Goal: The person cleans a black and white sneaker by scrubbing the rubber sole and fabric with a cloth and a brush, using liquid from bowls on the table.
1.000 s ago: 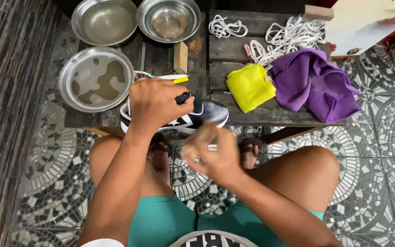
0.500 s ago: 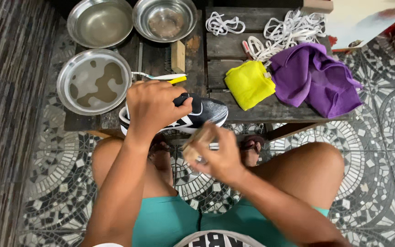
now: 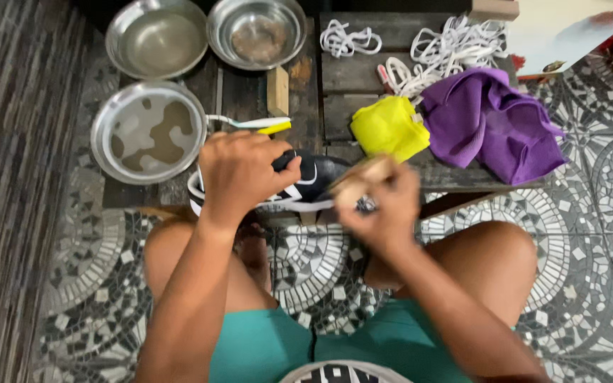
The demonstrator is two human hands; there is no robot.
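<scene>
My left hand (image 3: 241, 174) grips the heel end of a black and white sneaker (image 3: 306, 181) that rests on the front edge of a dark wooden table (image 3: 335, 106). My right hand (image 3: 384, 206) holds a small wooden-backed brush (image 3: 360, 181) against the toe end of the sneaker; hand and brush are blurred with motion. A white and yellow toothbrush (image 3: 253, 124) lies on the table just beyond my left hand.
Three metal bowls stand at the table's left: one with murky water (image 3: 149, 131), two behind (image 3: 156, 37) (image 3: 257, 32). A yellow cloth (image 3: 388, 128), purple cloth (image 3: 494, 124), white laces (image 3: 441, 53) and a wooden block (image 3: 277, 91) lie on it. Mosaic tile floor surrounds my knees.
My right hand with the brush has risen from in front of my lap to the toe of the sneaker. My left hand keeps its hold on the sneaker.
</scene>
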